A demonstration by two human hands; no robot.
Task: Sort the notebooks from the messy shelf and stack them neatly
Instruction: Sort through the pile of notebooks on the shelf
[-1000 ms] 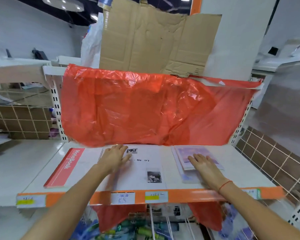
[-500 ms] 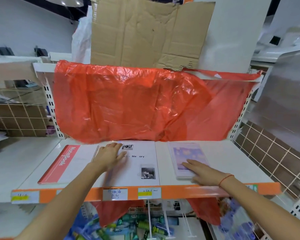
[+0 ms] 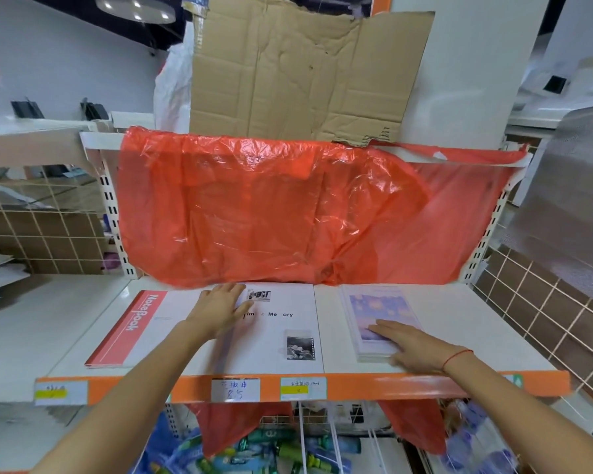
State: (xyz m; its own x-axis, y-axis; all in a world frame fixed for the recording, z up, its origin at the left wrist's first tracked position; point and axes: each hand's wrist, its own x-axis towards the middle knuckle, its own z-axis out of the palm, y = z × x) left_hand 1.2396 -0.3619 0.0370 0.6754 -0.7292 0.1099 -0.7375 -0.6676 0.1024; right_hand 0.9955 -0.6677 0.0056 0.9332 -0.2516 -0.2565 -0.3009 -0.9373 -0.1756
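Far left on the shelf (image 3: 442,323) lay a red-spined notebook (image 3: 131,328) marked "NoteBook", flat, square to the front edge, untouched. Just right of it, the left hand (image 3: 220,309) rested flat on the upper left corner of a white notebook (image 3: 281,331) printed with small photos; fingers straight, that grip open and holding nothing. The white cover's left edge sat close beside the red one; overlap could not be told. Further right, apart from the white one, a small purple-covered stack (image 3: 379,318) of notebooks lay flat; the right hand (image 3: 408,340) lay on its near right corner, fingers extended, grip also open, pressing rather than grasping. Red plastic sheeting (image 3: 271,213) hung behind, a cardboard sheet (image 3: 302,70) above.

Step judged: squaring and aligning piles already sorted by type, late in the task. Next move likely called for nudging the white notebook and purple stack parallel to the shelf front, edges flush, light flat pressure only.
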